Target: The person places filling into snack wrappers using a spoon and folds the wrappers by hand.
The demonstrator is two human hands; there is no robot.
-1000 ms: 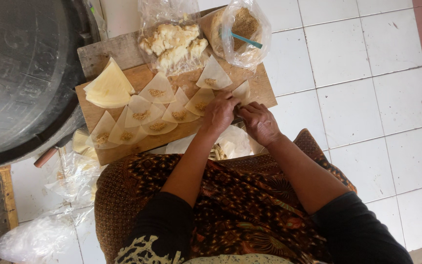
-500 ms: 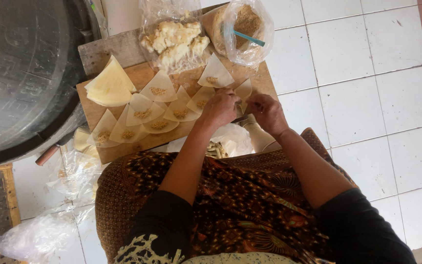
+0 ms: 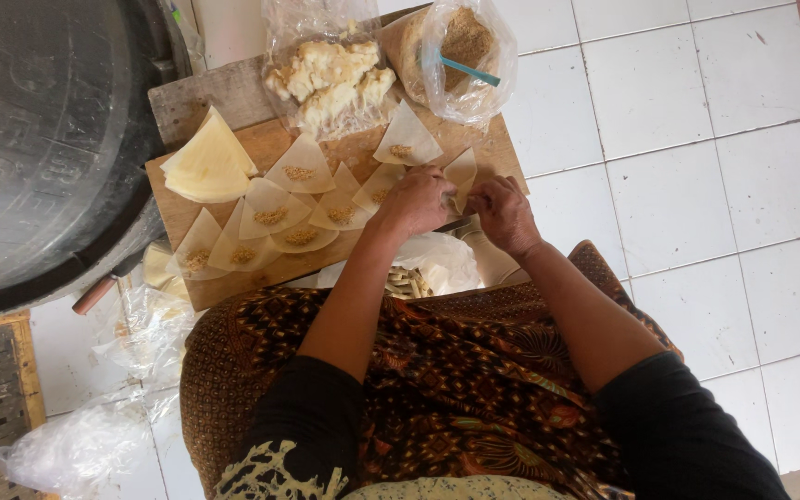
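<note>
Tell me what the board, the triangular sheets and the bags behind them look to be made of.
Board: bare, worn wood, with grain and stains. Triangular sheets: thin, pale, matte dough by the look, each with a brown crumb filling; both hands pinch one. Bags: clear, glossy, crinkled plastic film.

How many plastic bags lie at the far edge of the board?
2: one bag holds pale lumps, left; the other bag, right, holds brown filling and a blue spoon.
</note>
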